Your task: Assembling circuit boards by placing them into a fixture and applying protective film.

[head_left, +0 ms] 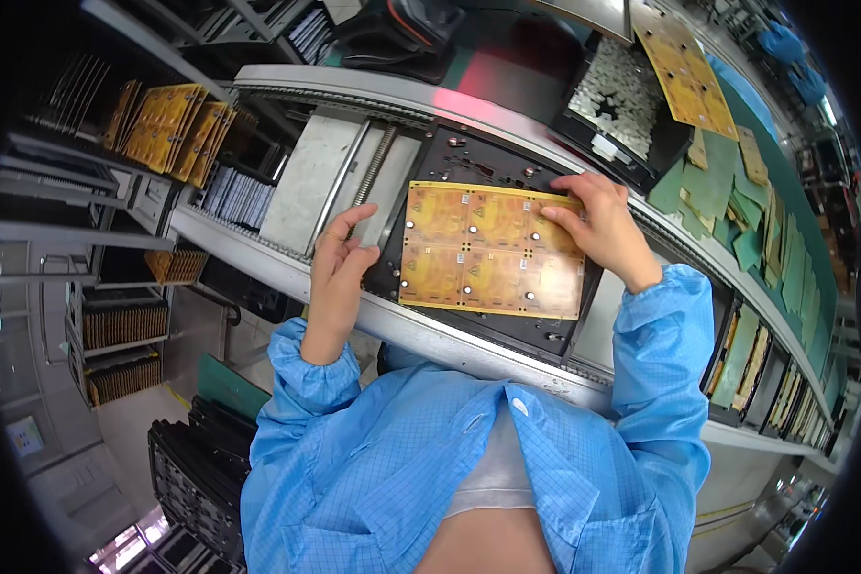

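A yellow-brown circuit board panel (493,251), divided into several sections with small round parts on it, lies over a black carrier tray (450,153). My right hand (598,225) pinches the panel at its far right corner, thumb on top and fingers at the far edge. Just left of the panel is my left hand (340,268), apart from it, with thumb and fingers spread and nothing between them. The tray rests between two metal conveyor rails, and the panel hides much of its middle.
The near rail (450,352) runs in front of my body. Beyond the far rail (354,81) stands a black bin of small pale parts (614,91), with another yellow panel (684,67) leaning by it. Green board pieces (751,196) lie at right. Racks hold yellow boards (167,120) at left.
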`<state>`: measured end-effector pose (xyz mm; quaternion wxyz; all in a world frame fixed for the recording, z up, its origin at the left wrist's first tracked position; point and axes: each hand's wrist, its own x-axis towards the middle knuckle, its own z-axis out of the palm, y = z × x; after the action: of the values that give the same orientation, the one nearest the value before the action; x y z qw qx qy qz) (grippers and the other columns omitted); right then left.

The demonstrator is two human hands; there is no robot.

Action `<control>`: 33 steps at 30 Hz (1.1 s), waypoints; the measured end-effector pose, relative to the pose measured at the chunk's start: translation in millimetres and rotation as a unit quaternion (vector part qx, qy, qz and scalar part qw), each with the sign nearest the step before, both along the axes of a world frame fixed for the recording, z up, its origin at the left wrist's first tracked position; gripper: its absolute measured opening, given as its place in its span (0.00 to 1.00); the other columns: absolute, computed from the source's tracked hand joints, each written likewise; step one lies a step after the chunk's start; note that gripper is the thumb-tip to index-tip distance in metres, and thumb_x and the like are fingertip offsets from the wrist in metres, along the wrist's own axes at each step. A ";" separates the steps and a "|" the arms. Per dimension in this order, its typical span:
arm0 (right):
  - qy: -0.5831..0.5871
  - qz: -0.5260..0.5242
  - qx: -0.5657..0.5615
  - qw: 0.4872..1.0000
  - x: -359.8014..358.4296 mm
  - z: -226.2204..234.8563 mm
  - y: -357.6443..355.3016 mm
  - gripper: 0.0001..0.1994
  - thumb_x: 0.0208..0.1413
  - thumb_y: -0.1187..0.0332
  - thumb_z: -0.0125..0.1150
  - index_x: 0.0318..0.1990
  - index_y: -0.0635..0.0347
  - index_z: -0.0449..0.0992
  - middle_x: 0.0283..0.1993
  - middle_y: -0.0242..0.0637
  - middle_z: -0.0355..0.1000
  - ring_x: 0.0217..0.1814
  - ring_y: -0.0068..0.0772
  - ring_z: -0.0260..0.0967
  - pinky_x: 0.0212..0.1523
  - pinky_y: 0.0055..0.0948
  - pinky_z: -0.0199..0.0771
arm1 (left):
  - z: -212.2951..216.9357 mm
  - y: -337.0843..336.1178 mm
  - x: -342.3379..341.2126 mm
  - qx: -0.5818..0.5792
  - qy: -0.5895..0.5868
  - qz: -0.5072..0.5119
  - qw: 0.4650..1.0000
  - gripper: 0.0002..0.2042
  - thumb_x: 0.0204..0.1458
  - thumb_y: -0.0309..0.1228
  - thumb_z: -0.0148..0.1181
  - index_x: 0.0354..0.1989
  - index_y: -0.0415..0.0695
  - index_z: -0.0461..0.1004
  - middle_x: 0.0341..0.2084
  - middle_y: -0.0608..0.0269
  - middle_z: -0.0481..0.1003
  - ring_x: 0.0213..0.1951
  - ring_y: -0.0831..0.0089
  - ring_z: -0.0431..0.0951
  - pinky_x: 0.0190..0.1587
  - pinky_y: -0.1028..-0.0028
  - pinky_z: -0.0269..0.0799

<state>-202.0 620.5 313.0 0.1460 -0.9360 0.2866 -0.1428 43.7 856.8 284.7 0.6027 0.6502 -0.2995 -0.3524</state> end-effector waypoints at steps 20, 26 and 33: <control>-0.419 -0.190 0.319 0.828 40.1 35.2 15.8 0.09 0.64 0.67 0.60 0.37 0.65 0.74 0.33 0.28 0.73 0.33 0.14 0.64 0.34 0.17 0.63 | 37.3 -93.5 -30.9 -0.095 0.257 -0.180 0.945 0.32 0.62 0.25 0.48 0.71 0.29 0.41 0.63 0.45 0.62 0.58 0.59 0.72 0.60 0.62 0.70; -0.439 -0.190 0.326 0.815 64.0 25.7 7.7 0.09 0.63 0.66 0.61 0.36 0.64 0.73 0.30 0.26 0.70 0.30 0.12 0.61 0.30 0.16 0.61 | 22.5 -117.3 -3.3 -0.099 0.234 -0.131 0.958 0.28 0.60 0.25 0.51 0.67 0.27 0.51 0.57 0.50 0.70 0.53 0.67 0.74 0.56 0.66 0.72; -0.448 -0.138 0.414 0.781 75.0 28.1 9.3 0.10 0.63 0.64 0.60 0.38 0.64 0.72 0.33 0.32 0.74 0.33 0.21 0.74 0.33 0.29 0.82 | 15.5 -114.1 4.5 -0.098 0.254 -0.072 0.959 0.25 0.59 0.25 0.53 0.64 0.28 0.58 0.52 0.49 0.73 0.50 0.65 0.76 0.55 0.66 0.74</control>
<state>-127.0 629.9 341.1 0.6097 -0.5669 0.3467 -0.4321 48.3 742.8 300.2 0.6927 0.4535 -0.2154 -0.5178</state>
